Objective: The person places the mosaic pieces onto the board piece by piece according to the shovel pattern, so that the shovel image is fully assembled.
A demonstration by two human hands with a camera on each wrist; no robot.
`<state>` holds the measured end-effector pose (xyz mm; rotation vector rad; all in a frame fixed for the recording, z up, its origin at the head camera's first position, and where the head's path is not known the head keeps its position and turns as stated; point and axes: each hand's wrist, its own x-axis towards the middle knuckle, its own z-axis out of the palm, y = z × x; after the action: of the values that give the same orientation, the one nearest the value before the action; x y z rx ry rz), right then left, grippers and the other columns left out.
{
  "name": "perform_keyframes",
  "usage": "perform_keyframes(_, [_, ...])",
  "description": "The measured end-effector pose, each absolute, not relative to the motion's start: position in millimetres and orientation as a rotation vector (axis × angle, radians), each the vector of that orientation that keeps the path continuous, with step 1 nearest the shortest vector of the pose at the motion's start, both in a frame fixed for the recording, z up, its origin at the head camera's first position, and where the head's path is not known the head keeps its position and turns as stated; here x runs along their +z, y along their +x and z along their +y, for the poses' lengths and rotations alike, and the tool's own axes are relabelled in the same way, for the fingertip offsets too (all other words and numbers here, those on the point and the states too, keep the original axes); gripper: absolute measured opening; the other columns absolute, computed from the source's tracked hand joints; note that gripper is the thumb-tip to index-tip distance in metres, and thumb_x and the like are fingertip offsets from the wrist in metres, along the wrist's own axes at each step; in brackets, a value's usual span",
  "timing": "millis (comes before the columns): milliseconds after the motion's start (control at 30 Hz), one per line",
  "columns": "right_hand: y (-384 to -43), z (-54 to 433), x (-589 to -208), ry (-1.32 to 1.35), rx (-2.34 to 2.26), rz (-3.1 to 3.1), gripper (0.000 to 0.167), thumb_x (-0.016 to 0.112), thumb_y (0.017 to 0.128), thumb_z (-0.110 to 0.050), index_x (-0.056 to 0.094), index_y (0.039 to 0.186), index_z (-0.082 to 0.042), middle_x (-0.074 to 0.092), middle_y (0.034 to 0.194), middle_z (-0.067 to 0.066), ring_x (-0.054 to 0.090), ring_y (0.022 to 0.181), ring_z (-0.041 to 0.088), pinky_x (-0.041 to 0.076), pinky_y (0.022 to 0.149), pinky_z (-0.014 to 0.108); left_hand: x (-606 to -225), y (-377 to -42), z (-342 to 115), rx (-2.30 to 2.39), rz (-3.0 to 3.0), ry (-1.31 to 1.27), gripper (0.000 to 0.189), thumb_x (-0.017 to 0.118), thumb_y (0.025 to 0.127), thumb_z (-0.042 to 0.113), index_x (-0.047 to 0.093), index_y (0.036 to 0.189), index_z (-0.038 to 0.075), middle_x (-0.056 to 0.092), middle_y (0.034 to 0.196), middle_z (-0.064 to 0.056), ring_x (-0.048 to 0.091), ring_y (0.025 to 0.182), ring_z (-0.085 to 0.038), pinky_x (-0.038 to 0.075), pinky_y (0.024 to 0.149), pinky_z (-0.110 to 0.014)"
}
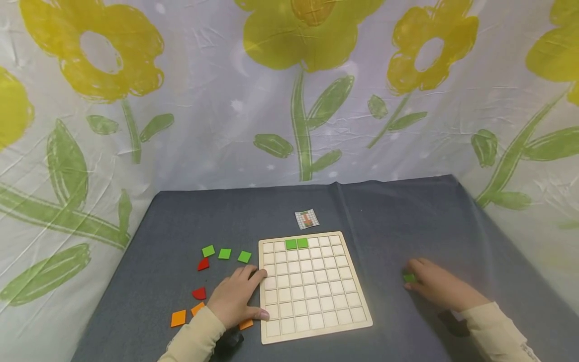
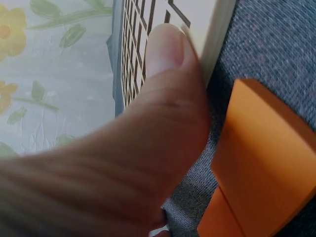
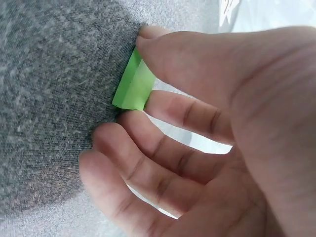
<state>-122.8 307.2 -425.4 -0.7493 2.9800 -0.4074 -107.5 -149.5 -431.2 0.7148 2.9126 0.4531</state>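
A pale wooden grid board [image 1: 310, 291] lies on the dark cloth, with two green square tiles [image 1: 296, 244] side by side in its top row. My left hand [image 1: 230, 299] rests along the board's left edge, fingers spread and relaxed. Its thumb [image 2: 165, 52] presses on the rim in the left wrist view, close to an orange tile [image 2: 266, 153]. Well to the right of the board, my right hand [image 1: 441, 286] pinches a green square tile [image 3: 134, 84] between thumb and finger, low over the cloth. The other right fingers are bent below the tile.
Left of the board lie several loose green tiles [image 1: 224, 254], two red quarter-round pieces [image 1: 199, 293] and orange squares [image 1: 178, 318], some partly hidden by my left arm. A small printed card [image 1: 307, 219] lies behind the board. A flowered curtain [image 1: 217, 125] hangs around the table.
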Motion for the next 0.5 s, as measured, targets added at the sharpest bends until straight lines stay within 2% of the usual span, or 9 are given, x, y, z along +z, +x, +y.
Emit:
perform_keyframes(300, [-124.0,308.0,-423.6,-0.847,-0.442,3.012,0.025,0.075,0.077,-0.006,0.06,0.097,-0.004,0.058,0.086,0.0,0.056,0.078,0.015,0.051,0.067,0.033,-432.9,-107.6,-150.3,0.436,2.923,0.729,0.084,0.079,0.062,0.058,0.053,0.127,0.012,0.053,0.124,-0.015,0.054,0.111,-0.035,0.051,0.078,-0.051])
perform_keyframes(500, [-127.0,309.4,-423.7,-0.954,-0.433,3.063,0.027,0.076,0.071,0.001,0.062,0.094,-0.002,0.056,0.085,0.001,0.056,0.075,0.016,0.052,0.065,0.031,-432.4,-107.1,-149.4,0.435,2.922,0.716,0.084,0.079,0.062,0.057,0.053,0.128,0.013,0.054,0.125,-0.015,0.054,0.111,-0.035,0.051,0.079,-0.051])
